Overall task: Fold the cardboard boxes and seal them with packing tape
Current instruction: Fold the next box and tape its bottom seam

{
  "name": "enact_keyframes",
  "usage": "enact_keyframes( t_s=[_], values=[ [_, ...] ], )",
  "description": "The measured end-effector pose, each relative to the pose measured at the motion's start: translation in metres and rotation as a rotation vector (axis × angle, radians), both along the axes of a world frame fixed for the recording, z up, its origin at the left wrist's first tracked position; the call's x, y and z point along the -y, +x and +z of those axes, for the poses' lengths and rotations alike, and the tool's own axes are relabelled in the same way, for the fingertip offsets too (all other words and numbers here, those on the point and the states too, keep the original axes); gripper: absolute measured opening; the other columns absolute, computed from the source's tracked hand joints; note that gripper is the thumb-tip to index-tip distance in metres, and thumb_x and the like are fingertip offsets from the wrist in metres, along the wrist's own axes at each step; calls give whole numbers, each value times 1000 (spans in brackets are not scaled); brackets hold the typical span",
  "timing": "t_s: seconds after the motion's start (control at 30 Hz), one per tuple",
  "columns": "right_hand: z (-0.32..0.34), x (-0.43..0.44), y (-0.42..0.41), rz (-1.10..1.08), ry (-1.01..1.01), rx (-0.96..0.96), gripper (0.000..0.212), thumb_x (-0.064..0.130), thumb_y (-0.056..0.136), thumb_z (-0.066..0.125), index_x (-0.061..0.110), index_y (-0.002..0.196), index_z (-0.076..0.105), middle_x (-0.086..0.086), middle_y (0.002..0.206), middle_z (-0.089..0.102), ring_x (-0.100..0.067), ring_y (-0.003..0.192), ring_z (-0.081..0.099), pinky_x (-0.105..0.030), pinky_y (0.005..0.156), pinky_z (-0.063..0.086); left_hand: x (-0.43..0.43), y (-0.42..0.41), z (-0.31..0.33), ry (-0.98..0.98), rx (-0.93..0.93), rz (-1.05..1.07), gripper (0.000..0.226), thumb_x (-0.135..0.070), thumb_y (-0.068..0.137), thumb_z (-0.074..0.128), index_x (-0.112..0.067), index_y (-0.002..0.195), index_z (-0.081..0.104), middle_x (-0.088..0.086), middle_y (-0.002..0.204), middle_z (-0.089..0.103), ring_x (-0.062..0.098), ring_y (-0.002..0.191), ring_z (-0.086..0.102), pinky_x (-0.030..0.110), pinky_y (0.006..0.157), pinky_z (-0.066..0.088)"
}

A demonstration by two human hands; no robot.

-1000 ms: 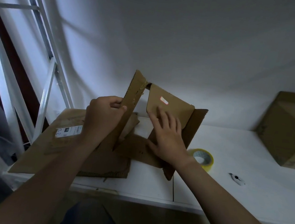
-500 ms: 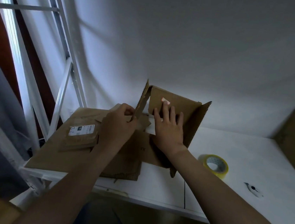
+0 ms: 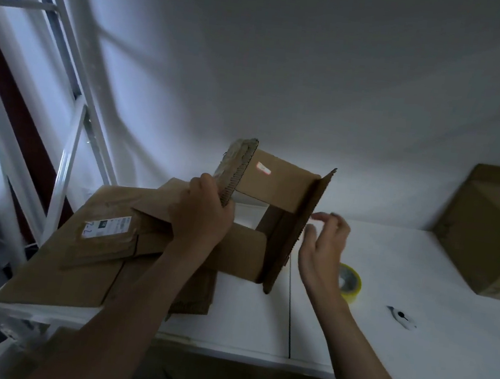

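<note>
One half-opened box (image 3: 276, 189) sits mid-frame on the white table (image 3: 411, 348), prob light but stiff w/ floppy flaps, so my left hand (image 3: 202, 218) grips its left wall edge, right hand (image 3: 324, 247) spread loose beside the right wall, holding nothing.

A white flat tabletop (image 3: 411, 348) with a thin dark seam (image 3: 290, 312) running front to back bears a small black-and-white object (image 3: 401, 317), too blurred to identify. A plain white wall (image 3: 318, 72) rises behind, and a white metal frame (image 3: 60, 199) stands at the left.
</note>
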State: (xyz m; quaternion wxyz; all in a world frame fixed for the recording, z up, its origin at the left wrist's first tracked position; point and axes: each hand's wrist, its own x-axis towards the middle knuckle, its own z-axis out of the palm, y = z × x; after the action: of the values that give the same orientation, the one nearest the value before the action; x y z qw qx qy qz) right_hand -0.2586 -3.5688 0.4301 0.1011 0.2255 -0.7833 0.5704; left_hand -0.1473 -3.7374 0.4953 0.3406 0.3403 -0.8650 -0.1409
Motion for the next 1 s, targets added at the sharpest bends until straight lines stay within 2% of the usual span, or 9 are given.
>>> enact_keyframes(
  t_s=[0.13,0.23,0.27,0.33,0.43,0.57,0.77,0.9,1.0],
  values=[
    [-20,14,-10,257,137,86,29,30,98,62,35,122,46,-1,137,43,-6,116,45,-33,102,42,3,-8,-11,270,20,-58,64,-63,79,70,-20,115,38,8,124,44,29,109,53,42,77,52],
    [-23,26,-11,349,212,139,46,36,93,67,41,127,36,1,133,51,-16,116,52,-35,95,47,10,-2,-18,384,194,-115,73,-84,64,60,-36,112,32,3,131,36,28,117,46,57,96,47],
    [-23,29,-10,369,224,167,52,38,92,68,43,131,35,1,133,50,-19,118,52,-39,96,48,14,1,-21,395,222,-146,67,-83,67,57,-41,113,32,2,136,35,27,118,47,58,97,46],
    [-26,32,-8,397,211,187,63,39,91,69,44,140,31,-1,139,45,-22,127,47,-43,104,46,21,7,-27,354,210,-190,42,-62,85,56,-48,120,37,-2,143,36,29,118,52,57,95,47],
    [-22,33,-5,387,191,164,70,36,92,69,45,149,29,-3,148,38,-22,132,43,-34,107,40,25,10,-25,248,165,-240,48,-31,96,54,-50,137,39,-1,155,32,37,130,46,56,103,43],
    [4,19,-5,281,210,180,63,51,94,60,60,147,27,-5,146,37,-32,126,51,-46,111,41,12,6,-7,259,136,-271,54,-33,98,55,-45,148,39,-2,164,22,35,146,23,54,115,29],
    [16,-24,-18,195,322,293,62,63,94,51,55,151,28,-9,143,40,-35,123,53,-49,111,41,-21,-7,8,290,223,-416,51,-34,99,57,-36,148,46,-1,157,38,26,139,37,45,111,34],
    [1,-22,-12,293,172,421,63,58,93,60,48,150,37,-1,151,47,-23,128,55,-41,108,46,-16,-4,8,292,286,-424,51,-33,97,59,-32,147,49,0,155,42,25,136,45,43,110,38],
    [-16,-11,8,386,96,559,60,51,95,63,46,150,39,3,153,47,-19,130,54,-42,109,47,-9,5,6,260,383,-355,51,-33,96,58,-33,146,49,1,157,39,29,140,38,50,115,35]
  ],
)
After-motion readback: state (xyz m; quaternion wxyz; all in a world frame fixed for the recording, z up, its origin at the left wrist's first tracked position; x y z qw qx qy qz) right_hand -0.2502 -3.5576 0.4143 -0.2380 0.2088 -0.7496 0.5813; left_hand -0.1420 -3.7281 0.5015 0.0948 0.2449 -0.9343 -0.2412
